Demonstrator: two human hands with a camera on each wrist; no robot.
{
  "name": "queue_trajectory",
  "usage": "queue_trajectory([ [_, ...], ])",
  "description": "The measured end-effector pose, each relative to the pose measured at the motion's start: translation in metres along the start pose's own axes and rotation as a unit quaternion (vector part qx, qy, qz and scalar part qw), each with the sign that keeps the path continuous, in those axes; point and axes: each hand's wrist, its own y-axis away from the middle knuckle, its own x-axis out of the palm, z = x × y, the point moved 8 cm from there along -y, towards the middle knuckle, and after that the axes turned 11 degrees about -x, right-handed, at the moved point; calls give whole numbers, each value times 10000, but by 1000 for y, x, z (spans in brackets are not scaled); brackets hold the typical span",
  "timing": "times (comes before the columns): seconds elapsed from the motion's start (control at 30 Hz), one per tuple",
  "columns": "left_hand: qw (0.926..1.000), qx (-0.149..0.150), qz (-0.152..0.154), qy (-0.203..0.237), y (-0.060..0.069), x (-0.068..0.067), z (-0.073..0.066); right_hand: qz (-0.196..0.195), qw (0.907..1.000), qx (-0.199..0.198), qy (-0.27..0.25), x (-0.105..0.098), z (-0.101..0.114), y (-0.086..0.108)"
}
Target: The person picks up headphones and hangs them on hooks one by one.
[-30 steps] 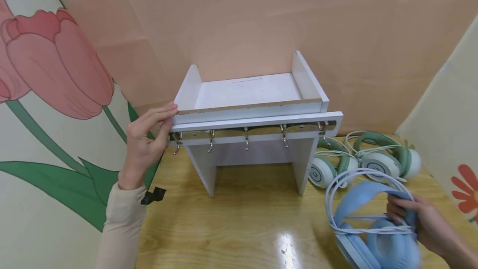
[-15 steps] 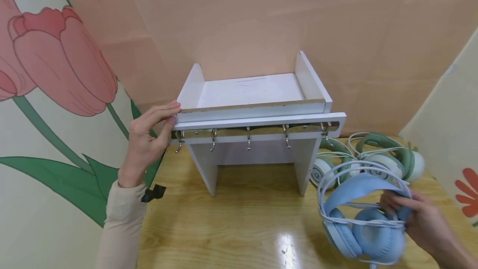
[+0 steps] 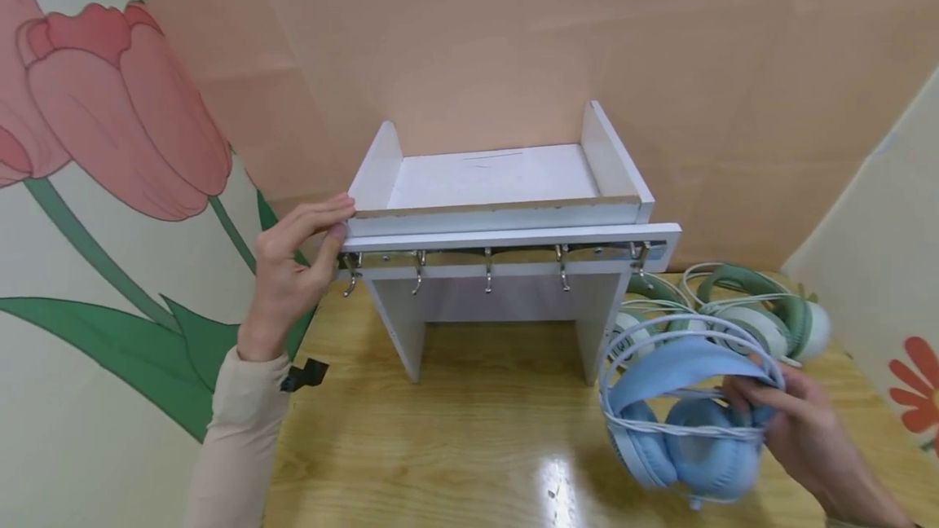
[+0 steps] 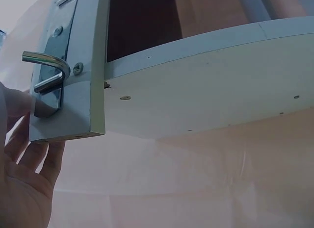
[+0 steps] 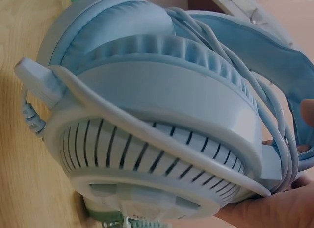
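Observation:
My left hand point(image 3: 293, 275) grips the left end of a white shelf's hook rail point(image 3: 513, 237), thumb in front and fingers over the top edge. The left wrist view shows the thumb beside a metal hook point(image 4: 54, 66) and the other fingers behind the rail end. Several silver hooks line the rail, with nothing hanging on them. At the lower right, my right hand point(image 3: 803, 430) holds a pair of light-blue headphones point(image 3: 711, 451) by the headband's side, above the table. Their pale cable is looped around them, as the right wrist view also shows on the headphones point(image 5: 167, 95).
Two pairs of green-and-white headphones point(image 3: 795, 316) lie on the wooden table point(image 3: 455, 438) right of the shelf; the blue pair partly covers one. A pink backdrop point(image 3: 484, 39) rises behind. Painted panels with flowers stand left and right. A small black piece point(image 3: 304, 375) shows beside my left wrist.
My right hand has carried the blue headphones leftward and slightly up, closer to the shelf. The left hand keeps its grip on the rail end. The view has shifted slightly.

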Motion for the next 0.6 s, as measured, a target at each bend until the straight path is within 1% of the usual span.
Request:
queue_trajectory([
  [0.07,10000,3,-19,0,0,1,1,-112,9996,-128,214,1,-1,-2],
  [0.13,10000,12,-41,-4,0,1,1,-133,9991,-221,343,5,-3,-3],
  [0.2,10000,13,-57,-8,0,2,1,-92,9989,-279,365,10,-5,-4],
  [0.33,9999,32,-95,-40,1,1,0,-30,9983,-312,502,20,-10,-5],
  [0.4,9999,34,-107,-48,1,1,0,39,9981,-363,491,25,-12,-6],
  [0.6,9999,35,-103,-70,-1,2,-1,79,9980,-320,531,38,-18,-11],
])
